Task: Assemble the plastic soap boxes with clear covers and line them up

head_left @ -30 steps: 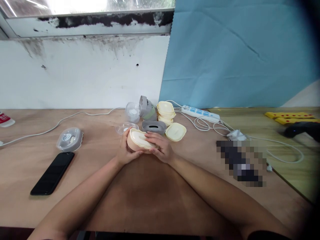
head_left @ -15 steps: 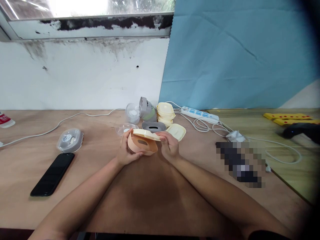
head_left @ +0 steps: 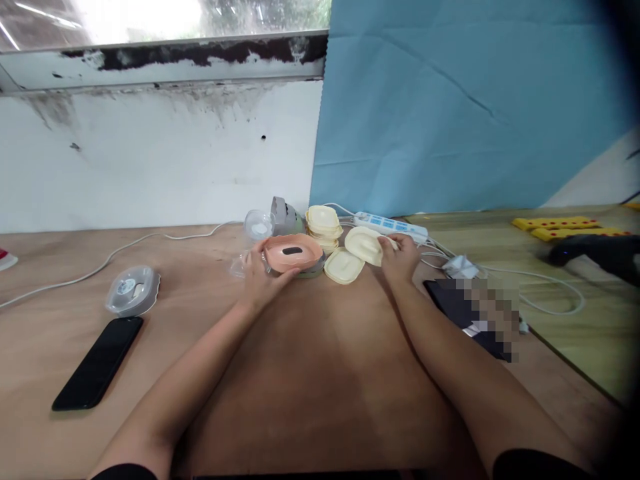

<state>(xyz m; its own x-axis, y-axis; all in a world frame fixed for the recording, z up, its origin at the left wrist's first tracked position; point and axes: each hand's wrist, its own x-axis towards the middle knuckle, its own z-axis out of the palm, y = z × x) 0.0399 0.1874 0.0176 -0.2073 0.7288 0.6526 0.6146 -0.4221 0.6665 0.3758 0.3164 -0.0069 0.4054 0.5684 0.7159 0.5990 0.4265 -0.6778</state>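
Observation:
My left hand grips an orange plastic piece with a dark oval slot by its left side. This piece is held over a grey piece, which it mostly covers. Between the fingers of my right hand is a cream lid, tilted, just above another cream lid that lies on the table. Behind them stands a stack of cream lids. Grey pieces and clear round lids are at the back, left of the stack.
A clear container and a black phone lie at the left. A white power strip with loose cables runs along the back. At the right are a partly pixelated dark object and yellow bars.
The cream lid has come off the orange piece and moved right in my right hand. My left hand has brought the orange piece farther back, over the grey piece. The view has shifted slightly.

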